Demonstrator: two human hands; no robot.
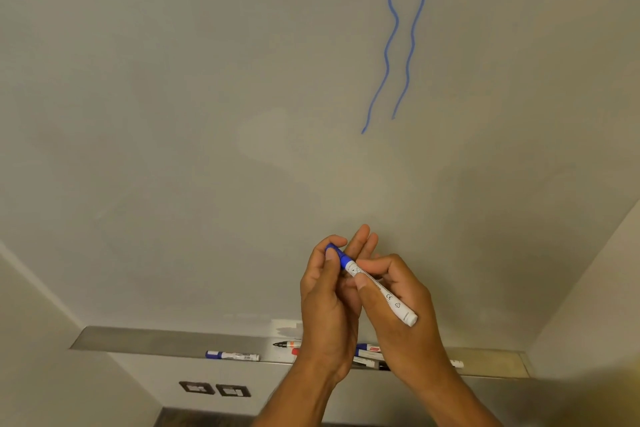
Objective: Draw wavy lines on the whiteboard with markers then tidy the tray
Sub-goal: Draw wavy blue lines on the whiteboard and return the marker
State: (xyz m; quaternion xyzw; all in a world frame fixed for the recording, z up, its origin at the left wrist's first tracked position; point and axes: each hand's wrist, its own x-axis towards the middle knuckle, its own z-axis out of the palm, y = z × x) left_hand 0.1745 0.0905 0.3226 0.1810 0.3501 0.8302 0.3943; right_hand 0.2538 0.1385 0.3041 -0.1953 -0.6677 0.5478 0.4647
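Two lines (391, 45) are drawn. Left fingers (333, 240) pinch the cap (341, 256), right fingers (374, 262) grip the marker (389, 298): probably capping. Next, lay it in the tray (156, 340).

Left hand (329, 305) and right hand (388, 329): both bare, uncovered from fingertips through the wrists. Left forearm (294, 399) and right forearm (457, 402) likewise bare down to the lower frame edge, where they leave view. Thumbnails (360, 283) short and plain, one seen on each hand; creases visible at the finger joints.
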